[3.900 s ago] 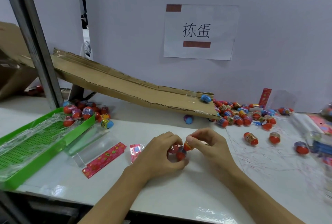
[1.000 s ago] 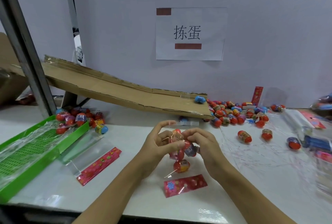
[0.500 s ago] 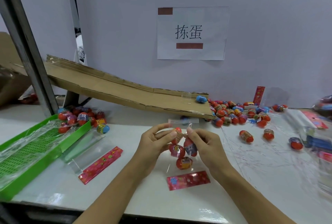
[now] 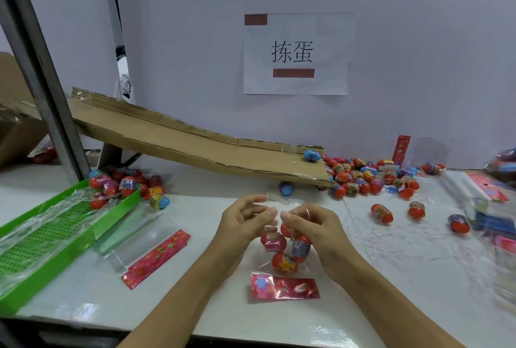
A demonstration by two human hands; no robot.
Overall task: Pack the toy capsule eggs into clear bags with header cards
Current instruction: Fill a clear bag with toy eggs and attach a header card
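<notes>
Clear bag (image 4: 282, 238) | hangs vertical, mouth up | left hand (image 4: 242, 223), right hand (image 4: 313, 224): both grips pinching mouth

Both hands up over the white table (image 4: 391, 258). Left hand (image 4: 243, 224) and right hand (image 4: 312, 224) pinch the top of a clear bag (image 4: 282, 202); several capsule eggs (image 4: 284, 247) inside, red header card (image 4: 284, 288) at its bottom. Loose eggs (image 4: 363, 177) heaped below the cardboard ramp (image 4: 195, 141).
</notes>
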